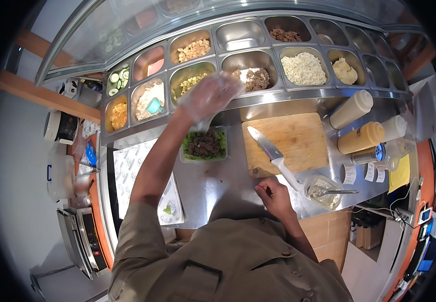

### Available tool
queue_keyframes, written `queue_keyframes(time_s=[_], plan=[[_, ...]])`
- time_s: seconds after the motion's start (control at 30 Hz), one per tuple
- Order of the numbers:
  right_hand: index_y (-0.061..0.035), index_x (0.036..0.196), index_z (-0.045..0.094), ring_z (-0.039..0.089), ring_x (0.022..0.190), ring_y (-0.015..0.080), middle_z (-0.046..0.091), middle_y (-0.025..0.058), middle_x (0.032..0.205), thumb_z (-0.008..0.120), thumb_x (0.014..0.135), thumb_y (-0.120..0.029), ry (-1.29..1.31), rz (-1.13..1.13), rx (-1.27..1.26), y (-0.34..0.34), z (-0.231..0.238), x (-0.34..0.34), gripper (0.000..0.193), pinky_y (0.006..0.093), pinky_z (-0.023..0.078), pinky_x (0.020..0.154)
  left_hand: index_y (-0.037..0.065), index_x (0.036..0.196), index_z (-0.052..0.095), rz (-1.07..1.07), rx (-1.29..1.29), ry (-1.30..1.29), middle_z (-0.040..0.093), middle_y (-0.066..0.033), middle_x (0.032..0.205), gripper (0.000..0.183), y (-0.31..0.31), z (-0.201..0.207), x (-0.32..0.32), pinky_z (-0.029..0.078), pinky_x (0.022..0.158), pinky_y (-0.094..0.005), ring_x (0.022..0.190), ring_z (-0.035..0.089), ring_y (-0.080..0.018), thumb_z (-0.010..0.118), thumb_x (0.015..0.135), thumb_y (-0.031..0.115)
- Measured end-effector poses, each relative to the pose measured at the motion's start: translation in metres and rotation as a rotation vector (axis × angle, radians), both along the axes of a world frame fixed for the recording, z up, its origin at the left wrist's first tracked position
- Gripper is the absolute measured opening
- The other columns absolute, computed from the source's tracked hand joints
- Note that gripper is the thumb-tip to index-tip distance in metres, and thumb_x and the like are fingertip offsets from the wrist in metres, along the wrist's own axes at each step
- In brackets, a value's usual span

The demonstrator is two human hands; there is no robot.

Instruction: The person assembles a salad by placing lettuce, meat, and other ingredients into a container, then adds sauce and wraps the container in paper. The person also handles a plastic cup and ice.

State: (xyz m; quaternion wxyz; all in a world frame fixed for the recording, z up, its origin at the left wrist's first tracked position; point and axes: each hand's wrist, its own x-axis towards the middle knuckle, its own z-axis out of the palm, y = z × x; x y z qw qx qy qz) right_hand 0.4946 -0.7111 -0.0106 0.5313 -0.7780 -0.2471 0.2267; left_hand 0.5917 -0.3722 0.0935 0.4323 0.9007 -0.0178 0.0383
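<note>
The single gloved left hand (pixel 213 95) reaches over the far pans, beside one heap of brown meat (pixel 257 79); blur hides whether it holds anything. The single bare right hand (pixel 273 195) curls loosely just near of one board (pixel 301 136) and one knife (pixel 265 143). One salad (pixel 205 145) sits left of the board.

Gloved left fingers (pixel 232 83) are at a pan (pixel 232 61) of brown food (pixel 258 79).

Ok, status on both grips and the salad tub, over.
Left grip gloved, over steel pans, load unclear. Right grip curled near the cutting board. Salad tub uncovered. Knife on board, handle near right grip.
</note>
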Motion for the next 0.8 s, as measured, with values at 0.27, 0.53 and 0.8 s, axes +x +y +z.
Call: queue_keyframes(time_s=[0.27, 0.53, 0.8], plan=[[-0.0018, 0.093, 0.065, 0.065, 0.068, 0.0223, 0.066, 0.0117, 0.08, 0.072, 0.089, -0.008, 0.011, -0.01, 0.064, -0.016, 0.01, 0.008, 0.01, 0.0333, 0.051, 0.062, 0.013, 0.117, 0.073, -0.284, 0.616, 0.262, 0.072, -0.0175, 0.112, 0.036, -0.023, -0.048, 0.159, 0.055, 0.09, -0.0427, 0.103, 0.069, -0.0338, 0.072, 0.081, 0.014], [-0.0008, 0.093, 0.065, 0.065, 0.068, 0.0216, 0.067, 0.0126, 0.082, 0.072, 0.089, -0.008, 0.036, -0.039, 0.038, -0.02, 0.0, 0.019, 0.011, 0.0325, 0.051, 0.063, 0.006, 0.094, 0.073, -0.121, 0.705, 0.087, 0.071, -0.0214, 0.091, 0.029, -0.002, -0.054, 0.157, 0.054, 0.08, -0.0476, 0.089, 0.067, -0.0409, 0.072, 0.084, 0.033], [0.0001, 0.092, 0.067, 0.058, 0.063, 0.0093, 0.067, 0.0062, 0.075, 0.071, 0.09, -0.005, 0.032, -0.052, 0.076, -0.015, -0.003, 0.016, 0.007, 0.0272, 0.047, 0.06, 0.01, 0.093, 0.079, 0.075, 0.462, -0.076, 0.073, -0.0161, 0.083, 0.026, -0.004, 0.026, 0.106, 0.054, 0.077, -0.0395, 0.074, 0.067, -0.0285, 0.075, 0.083, 0.033]])
